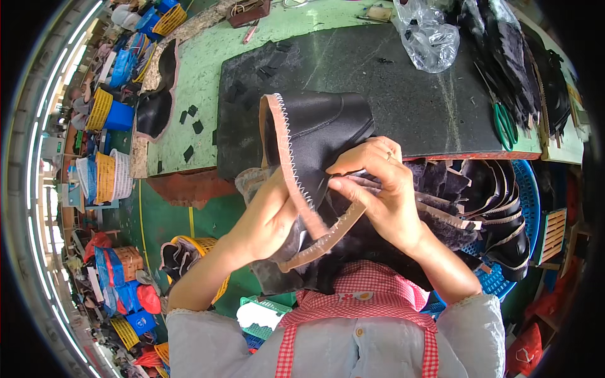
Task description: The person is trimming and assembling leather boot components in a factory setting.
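A black leather boot upper (318, 120) with a tan edge strip and pale zigzag stitching is held up over my lap. My left hand (268, 217) grips it from the left, with its fingertips hidden inside the opening. On the upper's right side, my right hand (387, 189) pinches the leather between thumb and bent fingers; anything small in that pinch is too hidden to make out. A ring shows on this hand. More dark, fuzzy-lined pieces (441, 195) lie beneath and beside my right wrist.
A dark mat (403, 107) covers part of the green worktable (195, 82), with black scraps on both. Green-handled scissors (504, 126) and a clear plastic bag (432, 41) lie at the right. Boot uppers fill a blue basket (532, 208); a yellow basket (205, 246) stands at left.
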`<state>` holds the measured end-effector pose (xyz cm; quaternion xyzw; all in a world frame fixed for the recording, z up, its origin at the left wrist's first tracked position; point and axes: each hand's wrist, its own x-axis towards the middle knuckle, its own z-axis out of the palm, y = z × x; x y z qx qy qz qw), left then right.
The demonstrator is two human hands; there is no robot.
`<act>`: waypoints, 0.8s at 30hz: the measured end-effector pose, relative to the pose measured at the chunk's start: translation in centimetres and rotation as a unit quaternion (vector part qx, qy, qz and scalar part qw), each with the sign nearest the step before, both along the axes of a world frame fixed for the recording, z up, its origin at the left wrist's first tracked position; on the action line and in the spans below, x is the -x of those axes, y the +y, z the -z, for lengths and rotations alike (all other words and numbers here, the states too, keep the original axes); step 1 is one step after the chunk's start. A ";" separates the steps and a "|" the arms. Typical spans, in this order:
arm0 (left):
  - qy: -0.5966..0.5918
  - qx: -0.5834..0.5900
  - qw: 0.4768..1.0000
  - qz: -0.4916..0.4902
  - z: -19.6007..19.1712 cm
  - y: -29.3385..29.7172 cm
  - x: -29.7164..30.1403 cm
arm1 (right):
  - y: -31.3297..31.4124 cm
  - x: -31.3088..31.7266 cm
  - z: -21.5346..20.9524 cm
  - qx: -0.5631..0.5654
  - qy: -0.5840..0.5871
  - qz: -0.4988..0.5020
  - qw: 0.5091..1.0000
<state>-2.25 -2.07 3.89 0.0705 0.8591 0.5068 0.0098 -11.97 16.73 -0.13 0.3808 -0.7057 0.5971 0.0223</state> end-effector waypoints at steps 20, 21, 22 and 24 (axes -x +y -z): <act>-0.142 -0.551 0.815 -0.108 -0.1 -1.2 -0.8 | 1.6 3.2 -4.8 0.018 -0.089 -0.129 0.987; -0.143 -0.549 0.817 -0.105 0.1 -1.2 -0.6 | 1.4 3.2 -5.0 0.019 -0.058 -0.119 0.991; -0.125 -0.542 0.822 -0.124 0.1 -1.0 -0.8 | 1.5 2.9 -5.2 0.021 -0.027 -0.110 0.993; -0.106 -0.571 0.803 -0.133 -0.1 -0.5 -0.9 | 1.5 2.1 -5.6 0.044 -0.008 -0.088 0.995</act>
